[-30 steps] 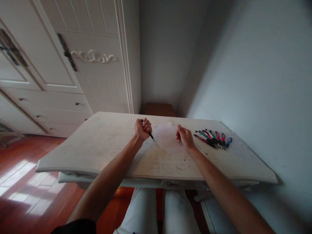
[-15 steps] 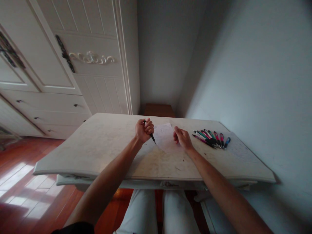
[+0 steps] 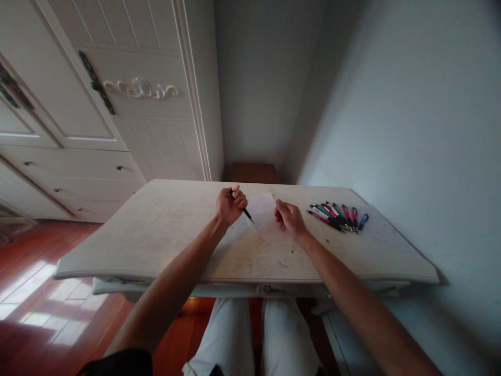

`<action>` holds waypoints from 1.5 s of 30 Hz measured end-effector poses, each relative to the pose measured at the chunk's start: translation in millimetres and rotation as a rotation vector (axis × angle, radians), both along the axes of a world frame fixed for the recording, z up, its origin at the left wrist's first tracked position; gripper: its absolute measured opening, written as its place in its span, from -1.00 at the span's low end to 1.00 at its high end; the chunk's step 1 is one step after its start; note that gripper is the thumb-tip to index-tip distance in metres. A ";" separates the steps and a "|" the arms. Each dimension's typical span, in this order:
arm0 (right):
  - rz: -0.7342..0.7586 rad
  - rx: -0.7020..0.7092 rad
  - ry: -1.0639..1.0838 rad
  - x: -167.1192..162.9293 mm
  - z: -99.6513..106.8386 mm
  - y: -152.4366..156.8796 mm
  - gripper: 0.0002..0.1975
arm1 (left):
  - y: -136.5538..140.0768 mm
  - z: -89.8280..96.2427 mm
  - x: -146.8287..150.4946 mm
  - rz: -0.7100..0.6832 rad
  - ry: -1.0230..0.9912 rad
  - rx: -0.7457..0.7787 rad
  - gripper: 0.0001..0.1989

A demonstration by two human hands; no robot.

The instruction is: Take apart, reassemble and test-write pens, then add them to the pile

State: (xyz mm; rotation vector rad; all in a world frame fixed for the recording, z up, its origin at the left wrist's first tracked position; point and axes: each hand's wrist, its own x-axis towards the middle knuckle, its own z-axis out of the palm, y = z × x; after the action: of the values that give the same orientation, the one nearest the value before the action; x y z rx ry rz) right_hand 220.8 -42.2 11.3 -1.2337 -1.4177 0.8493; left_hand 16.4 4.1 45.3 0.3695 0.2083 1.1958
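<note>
My left hand (image 3: 231,207) is wrapped round a black pen (image 3: 247,213), whose pointed end slants down to the right over a white sheet of paper (image 3: 263,202). My right hand (image 3: 290,217) is at the sheet's right side, fingers curled and thumb on top. Whatever its fingers may hold is hidden. To the right of that hand lies a fanned-out bunch of pens (image 3: 327,211) in pink, green, black and other colours. A blue pen (image 3: 364,221) marks the right end of the bunch.
The white tabletop (image 3: 172,230) has brownish stains and small dark specks. Another marked sheet (image 3: 385,230) lies near its right edge, by the grey wall (image 3: 430,156). A white wardrobe (image 3: 156,136) stands at the left, and a brown wooden box-like piece (image 3: 255,172) is behind the table.
The pen in my left hand has swung its tip a little up and to the right. My right hand stays curled in nearly the same place. The view has shifted slightly.
</note>
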 end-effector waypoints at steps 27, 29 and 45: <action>0.285 0.171 -0.164 -16.9 3.8 -8.4 -0.71 | -21.9 3.7 17.4 -0.073 0.133 0.150 -0.83; 0.266 0.152 -0.159 -17.8 4.6 -8.8 -0.72 | -22.4 2.4 17.9 -0.078 0.130 0.173 -0.80; 0.162 0.181 -0.188 -20.4 -1.4 -8.4 -0.77 | -34.3 7.9 25.3 -0.090 0.150 0.205 -0.76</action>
State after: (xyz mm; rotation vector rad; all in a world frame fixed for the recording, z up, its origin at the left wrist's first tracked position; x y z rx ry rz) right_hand 200.4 -50.6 9.9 -1.0939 -1.7257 0.7086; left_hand 41.6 -30.1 53.2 0.6428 0.1976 1.1040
